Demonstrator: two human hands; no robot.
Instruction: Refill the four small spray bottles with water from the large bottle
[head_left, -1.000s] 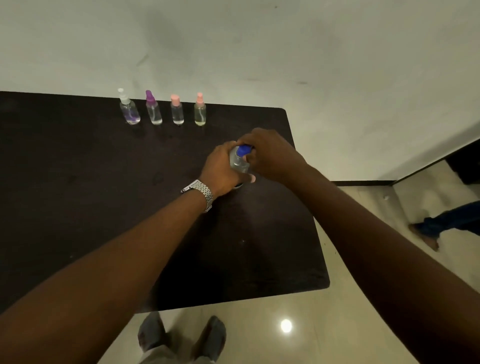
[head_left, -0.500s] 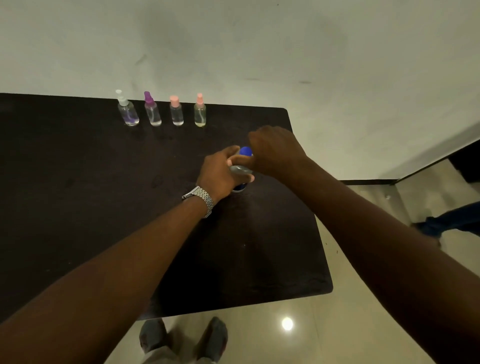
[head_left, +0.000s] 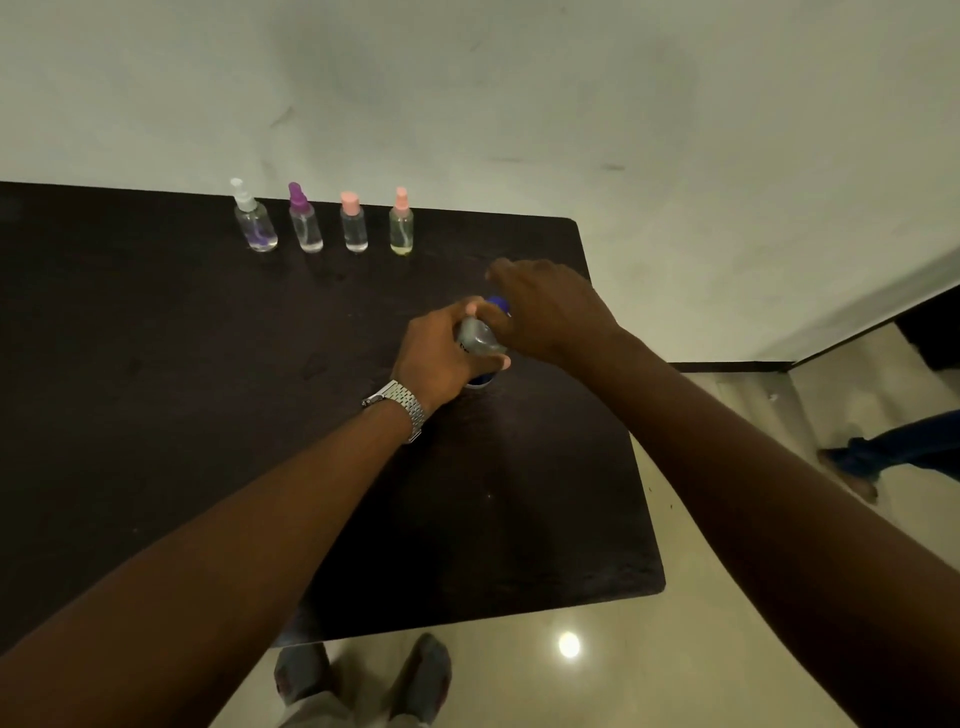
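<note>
The large clear bottle (head_left: 479, 338) stands on the dark table (head_left: 156, 389), and my left hand (head_left: 439, 356) is wrapped around its body. Its blue cap (head_left: 497, 302) shows just above my left fingers. My right hand (head_left: 545, 306) sits over the cap with the fingers on it. Four small clear spray bottles stand upright in a row near the far edge: one with a white top (head_left: 253, 218), one with a purple top (head_left: 305, 221), one with a pink cap (head_left: 354, 223) and one with a pink sprayer (head_left: 401, 223).
The table's right edge (head_left: 623, 415) runs close beside the large bottle, with shiny tiled floor beyond. Another person's leg and foot (head_left: 883, 457) are on the floor at the right. My own feet (head_left: 363, 680) show under the near table edge.
My right hand has turned and shifted slightly to the right over the blue cap. My left hand keeps its hold on the bottle, which has stayed in place.
</note>
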